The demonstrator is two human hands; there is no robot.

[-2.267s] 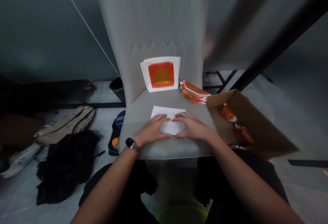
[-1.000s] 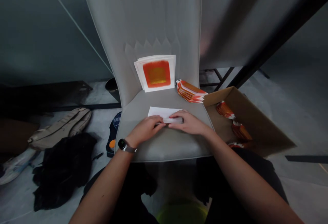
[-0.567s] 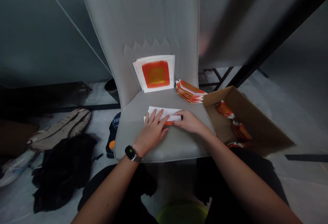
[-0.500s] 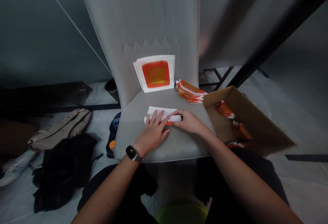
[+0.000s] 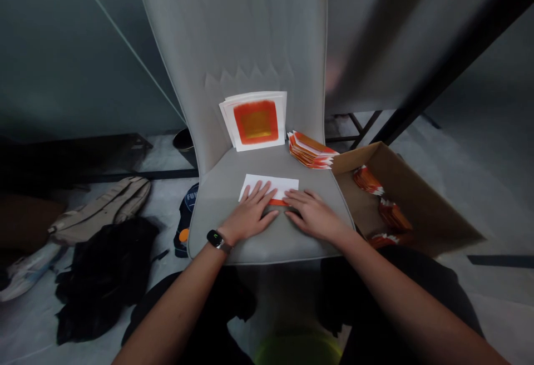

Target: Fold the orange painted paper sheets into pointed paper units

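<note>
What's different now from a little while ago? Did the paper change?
The white paper was puffed up under both hands. Now it lies flat as a neat rectangle, with an orange edge showing along its near side. The left hand and right hand slid apart and back toward the person, resting flat at that edge. The painted sheets and orange pile stayed put.

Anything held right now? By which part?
Nothing gripped. The left hand lies flat, fingertips on the near edge of the folded white paper; the right hand lies open, fingertips at that edge.
</note>
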